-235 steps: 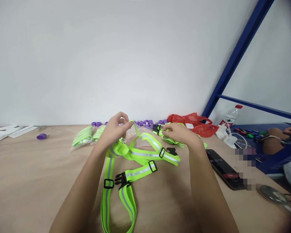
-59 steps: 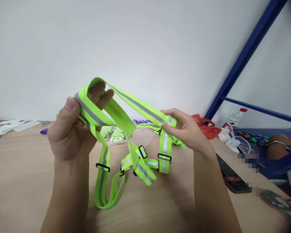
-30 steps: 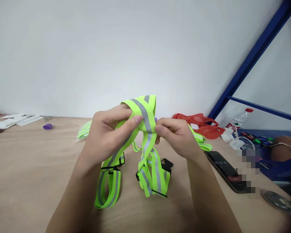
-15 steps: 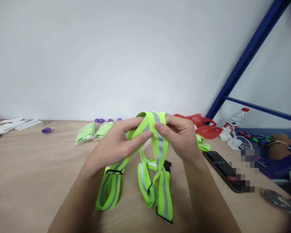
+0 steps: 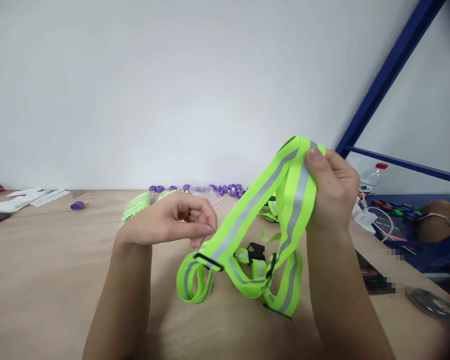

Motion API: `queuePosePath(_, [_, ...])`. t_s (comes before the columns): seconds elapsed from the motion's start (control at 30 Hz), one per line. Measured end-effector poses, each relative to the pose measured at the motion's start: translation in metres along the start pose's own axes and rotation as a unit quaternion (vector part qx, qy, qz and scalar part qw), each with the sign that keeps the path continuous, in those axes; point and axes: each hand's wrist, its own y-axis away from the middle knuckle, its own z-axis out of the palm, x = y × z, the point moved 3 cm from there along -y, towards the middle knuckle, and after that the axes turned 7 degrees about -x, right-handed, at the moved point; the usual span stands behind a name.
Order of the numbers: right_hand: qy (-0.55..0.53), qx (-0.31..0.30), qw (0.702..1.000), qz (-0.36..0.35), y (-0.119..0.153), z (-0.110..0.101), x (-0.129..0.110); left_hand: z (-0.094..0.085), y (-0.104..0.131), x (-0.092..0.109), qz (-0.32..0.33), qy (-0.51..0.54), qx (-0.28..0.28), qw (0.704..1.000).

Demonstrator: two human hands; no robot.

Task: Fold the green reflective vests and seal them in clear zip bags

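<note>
A neon yellow-green strap with a silver stripe (image 5: 247,209) hangs in loops over the table. My right hand (image 5: 332,187) pinches its upper fold, raised at the right. Beside the strap's lower left part is my left hand (image 5: 176,217), its fingers curled and thumb against the fingertips; whether it touches the strap's edge is hard to see. A black slider (image 5: 209,262) sits on the left end, above a small loop. Near the middle hangs a black buckle (image 5: 256,251). Another slider (image 5: 277,312) is at the bottom right.
Bagged green straps (image 5: 137,206) and several purple caps (image 5: 230,190) lie along the wall. White sheets (image 5: 18,199) are at the left. At the right are a phone (image 5: 373,275), a bottle (image 5: 373,179), a white cable (image 5: 386,212), a blue frame (image 5: 393,75) and another person's wrist (image 5: 435,227).
My right hand has moved up and right with the strap's fold. My left hand has come off the upper strap and dropped slightly. The strap is now spread wider.
</note>
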Motion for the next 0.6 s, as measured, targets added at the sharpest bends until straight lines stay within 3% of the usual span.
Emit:
queuePosePath(0.17, [0.003, -0.026, 0.998, -0.054, -0.031, 0.011, -0.028, -0.001, -0.009, 0.003, 0.075, 0.012, 0.129, 0.989])
queuePosePath(0.3, [0.028, -0.083, 0.991, -0.102, -0.047, 0.025, -0.053, 0.018, -0.027, -0.003, 0.062, -0.008, 0.176, 0.982])
queuePosePath(0.43, [0.053, -0.099, 0.990, -0.089, -0.054, 0.035, -0.077, 0.032, -0.042, -0.007, 0.048, -0.084, 0.262, 0.960])
queuePosePath(0.5, [0.059, -0.104, 0.988, -0.093, -0.055, 0.036, -0.089, 0.035, -0.046, -0.008, 0.047, -0.114, 0.269, 0.955])
queuePosePath(0.6, [0.054, -0.119, 0.985, -0.114, -0.058, 0.030, -0.100, 0.030, -0.047, -0.012, 0.053, -0.095, 0.233, 0.966])
